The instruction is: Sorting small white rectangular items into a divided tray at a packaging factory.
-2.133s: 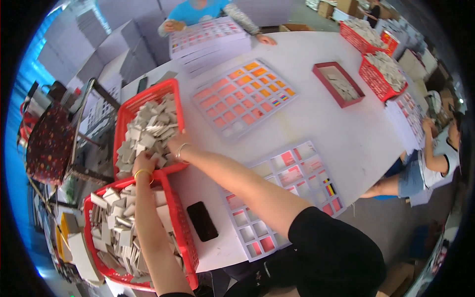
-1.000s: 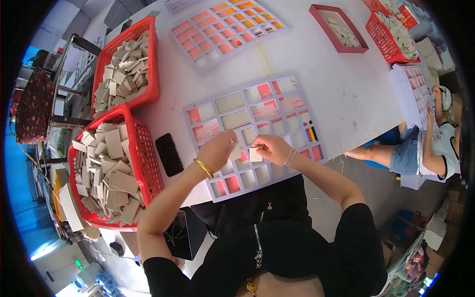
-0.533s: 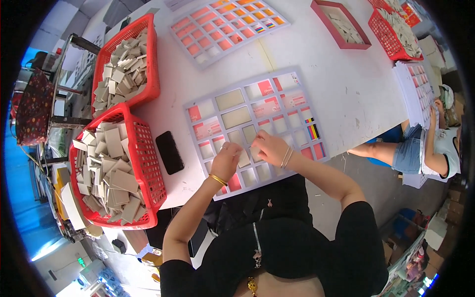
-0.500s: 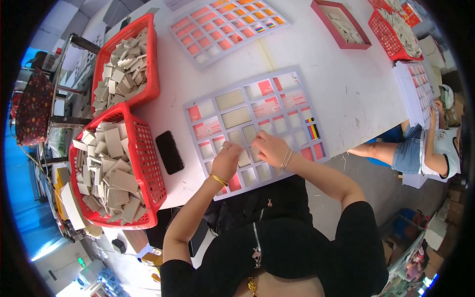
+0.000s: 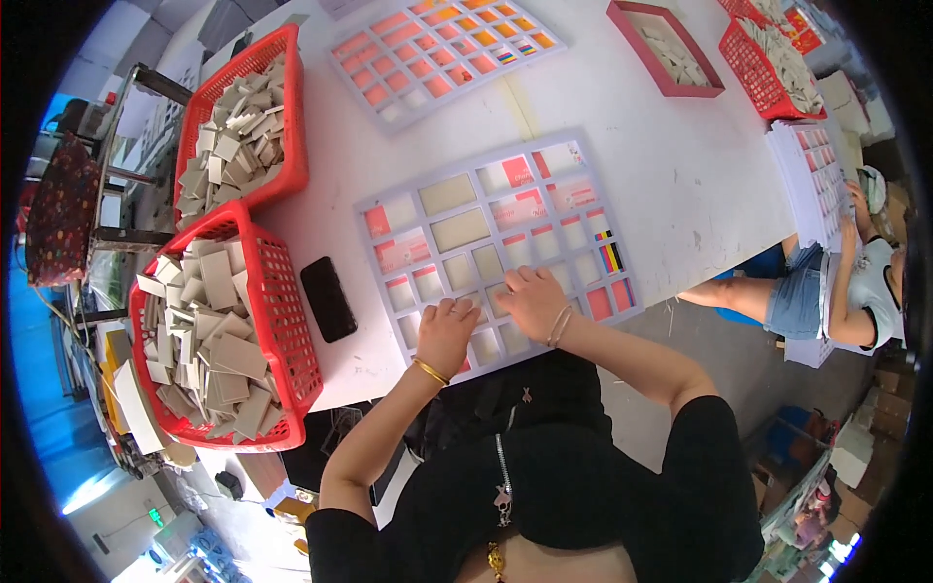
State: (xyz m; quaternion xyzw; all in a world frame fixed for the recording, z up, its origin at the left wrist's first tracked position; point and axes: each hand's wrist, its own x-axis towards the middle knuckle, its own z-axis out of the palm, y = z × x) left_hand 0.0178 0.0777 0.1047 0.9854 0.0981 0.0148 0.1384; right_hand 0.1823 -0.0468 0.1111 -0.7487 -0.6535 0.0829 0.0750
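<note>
A white partitioned tray (image 5: 600, 194) lies at a tilt before me, its compartments showing pink-and-white printed bottoms and small colour bars. Plain cream-grey board pieces (image 5: 459, 230) sit in several compartments in its upper and middle part. My left hand (image 5: 447, 337) presses on the lower middle of the tray, fingers bent and slightly apart. Just right of it, my right hand (image 5: 536, 306) also rests on the compartments, with its fingers apart and bent downward. Nothing shows in either hand. Both hands hide the compartments beneath them.
At left stand two red plastic baskets (image 5: 284, 321) heaped with board pieces, and a black phone (image 5: 329, 299) lies beside them. A second partitioned tray (image 5: 389, 115) is farther back. A red box (image 5: 717, 89) and another red basket (image 5: 750, 73) stand far right, near a co-worker (image 5: 846, 301).
My fingers have gone from pinched to spread and pressing on the tray. My left hand has come slightly nearer to me, and my right hand has shifted a little. The view has moved slightly.
</note>
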